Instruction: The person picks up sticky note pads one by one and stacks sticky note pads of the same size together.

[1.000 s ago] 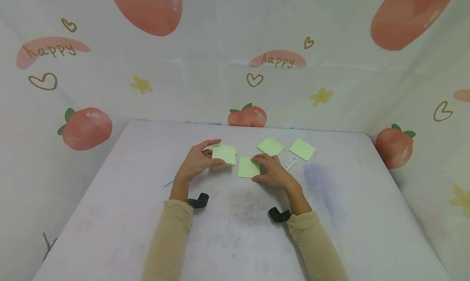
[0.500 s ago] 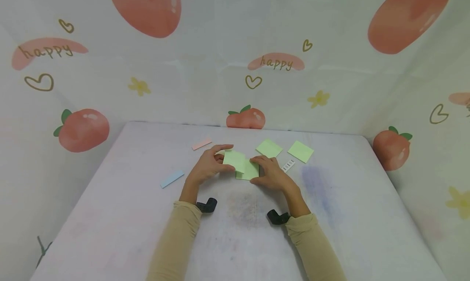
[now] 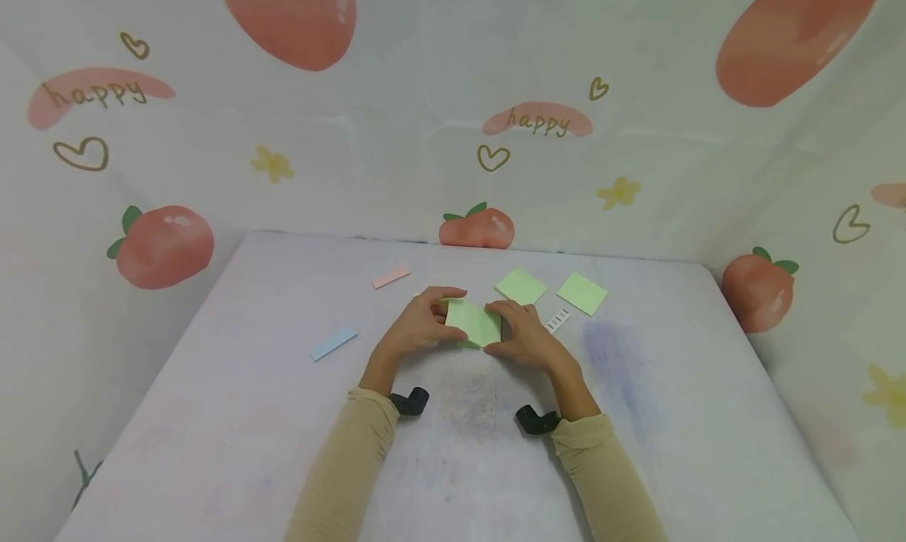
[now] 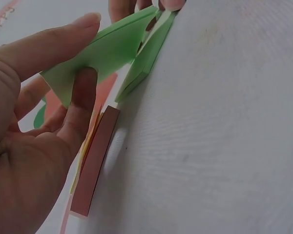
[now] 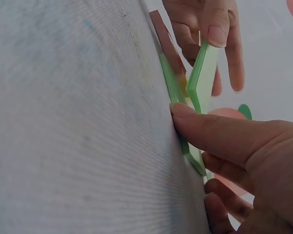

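My left hand pinches a light green sticky note pad between thumb and fingers. It is tilted above the table, its edge meeting a second green sticky note pad in the left wrist view. That second pad lies flat on the table, where my right hand grips its edges with thumb and fingers. In the right wrist view the held pad slants over the lower pad. A reddish-brown block with yellow sheets against it lies beneath my left hand, mostly hidden by it in the head view.
Two more green pads lie behind and right of my right hand, with a white strip with dark marks close by. At the left lie a pink strip and a blue strip. A patterned cloth hangs behind the table.
My left hand has carried its green pad rightward until it overlaps the pad under my right hand. The pink strip and the whole blue strip have come into sight. My right hand stays put.
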### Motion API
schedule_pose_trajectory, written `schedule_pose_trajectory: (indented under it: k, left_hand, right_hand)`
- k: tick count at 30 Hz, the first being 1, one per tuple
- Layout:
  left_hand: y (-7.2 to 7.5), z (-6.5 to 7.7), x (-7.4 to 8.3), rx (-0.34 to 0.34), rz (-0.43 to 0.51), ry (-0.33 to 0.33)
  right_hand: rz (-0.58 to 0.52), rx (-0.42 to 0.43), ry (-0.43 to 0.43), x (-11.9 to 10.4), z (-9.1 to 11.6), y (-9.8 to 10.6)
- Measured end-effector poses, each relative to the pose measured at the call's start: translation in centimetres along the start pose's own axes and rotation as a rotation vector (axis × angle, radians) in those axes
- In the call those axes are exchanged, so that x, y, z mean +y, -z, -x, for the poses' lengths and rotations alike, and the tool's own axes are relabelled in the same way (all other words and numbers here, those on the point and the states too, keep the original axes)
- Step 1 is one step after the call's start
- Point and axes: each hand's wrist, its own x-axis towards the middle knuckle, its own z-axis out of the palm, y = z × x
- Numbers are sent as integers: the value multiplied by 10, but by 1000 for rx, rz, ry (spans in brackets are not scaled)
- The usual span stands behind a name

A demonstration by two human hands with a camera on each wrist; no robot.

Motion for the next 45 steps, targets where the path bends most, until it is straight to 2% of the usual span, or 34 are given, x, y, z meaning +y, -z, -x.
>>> schedule_pose_trajectory:
  k: [5,10,13,17,23,32,39,45]
  left_hand:
    - [-3,2,1,51,-125,8]
    - [-4,3,5,92,-275,18]
    - [-4,3,9,79,-332,17]
    - [-3,3,11,32,-384,-3]
    - [-3,3,13,-6,-397,6]
    - [-7,2,13,31,-417,42]
    - [-13,0,12,50,-522,17]
    - [-19,-1,9,59,-546,15]
  right_hand:
    - [-9,-17,-23,-1,1,0]
    - [4,-28,-1,-1,1,2]
    - [14,-43,5,-3,2,6]
    - [10,-57,-37,-5,3,11]
    - [-1,-60,-82,-6,5,14]
    - [-19,-44,-98,-5,5,12]
    - [-28,-57,-83,-5,5,14]
    - [-22,-45,-77,-4,6,13]
